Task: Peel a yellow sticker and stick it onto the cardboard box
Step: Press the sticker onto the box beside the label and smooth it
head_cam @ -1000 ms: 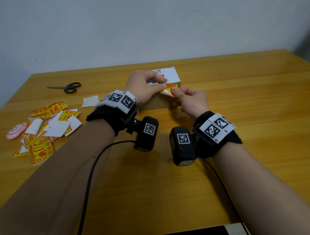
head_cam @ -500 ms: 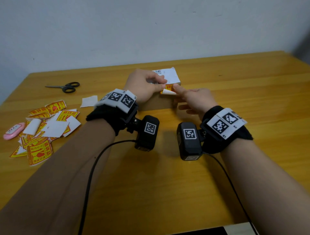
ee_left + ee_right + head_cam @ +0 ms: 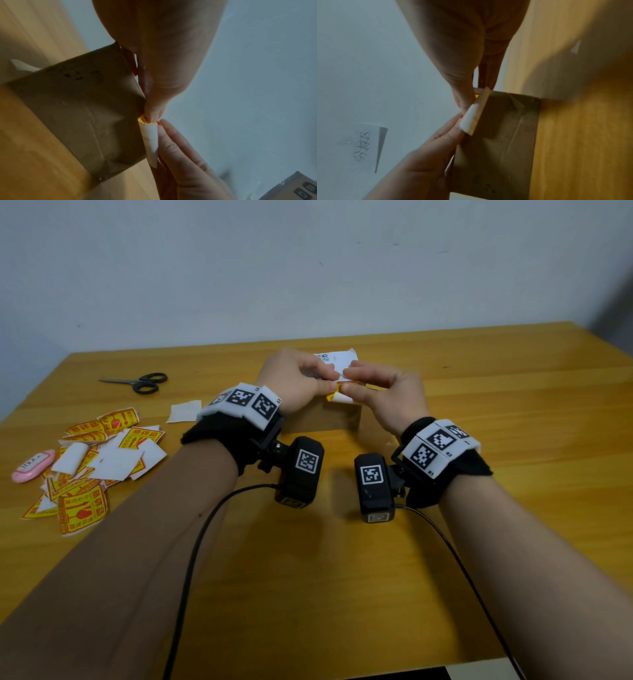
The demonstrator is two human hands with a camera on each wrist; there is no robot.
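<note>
Head view: near the wooden desk's point(image 3: 342, 577) far edge, left hand point(image 3: 294, 381) and right hand point(image 3: 387, 395) pinch a yellow sticker point(image 3: 337, 392) over the brown cardboard box point(image 3: 322, 417); wrist views: its white backing point(image 3: 150, 136) curls off, so tacky paper could fold onto itself.

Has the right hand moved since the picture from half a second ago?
Yes. The right hand has come up and toward the left hand, over the box; it now pinches the sticker.
</note>
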